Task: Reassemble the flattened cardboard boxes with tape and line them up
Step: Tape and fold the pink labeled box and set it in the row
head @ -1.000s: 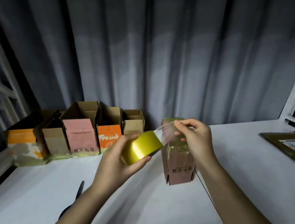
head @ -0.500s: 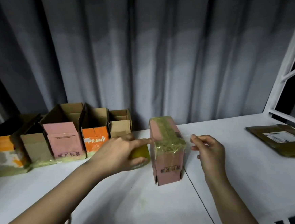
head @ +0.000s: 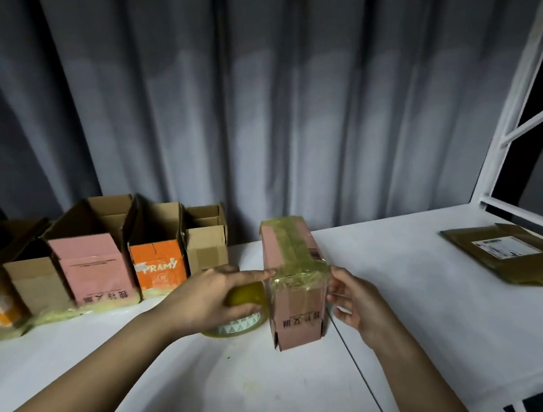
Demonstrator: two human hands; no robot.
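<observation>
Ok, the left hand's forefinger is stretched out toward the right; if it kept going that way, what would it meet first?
The left hand grips the tape roll; its forefinger already seems to touch the pink box at the taped top edge, though depth is unclear.

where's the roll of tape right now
In the head view, the yellow tape roll sits low at centre on the white table, gripped by the left hand, right against the left side of the pink box.

The left hand [head: 206, 297] grips the tape roll [head: 239, 312] beside the pink box [head: 296, 304] — forefinger touching its taped top; the right hand [head: 352, 300] holds the box's right side.
</observation>
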